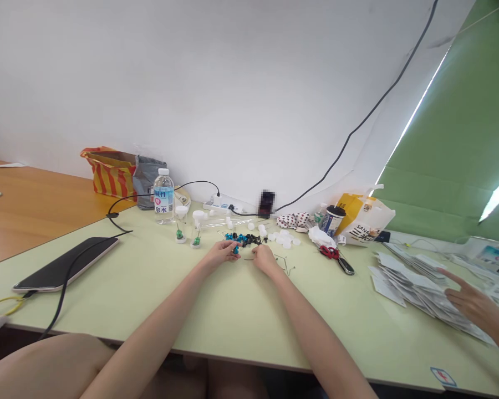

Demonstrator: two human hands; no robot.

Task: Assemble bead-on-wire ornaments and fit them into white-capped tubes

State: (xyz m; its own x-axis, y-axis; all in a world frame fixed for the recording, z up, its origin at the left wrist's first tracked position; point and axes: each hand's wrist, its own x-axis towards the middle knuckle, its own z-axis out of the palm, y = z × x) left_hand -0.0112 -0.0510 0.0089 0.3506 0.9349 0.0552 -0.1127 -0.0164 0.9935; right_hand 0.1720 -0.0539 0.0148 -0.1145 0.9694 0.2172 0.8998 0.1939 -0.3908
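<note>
A small blue part [235, 250] sits at the fingertips of the left hand [222, 254], and the right hand [265, 259] curls just beside it. Both hands are near the far edge of the pale green table [170, 310], just in front of a loose heap of small blue and black parts [245, 239], too small to identify. Thin bent wires [285, 265] lie just right of the right hand.

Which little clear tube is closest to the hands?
The right clear tube: it stands nearer the left hand than the other clear tube does.
</note>
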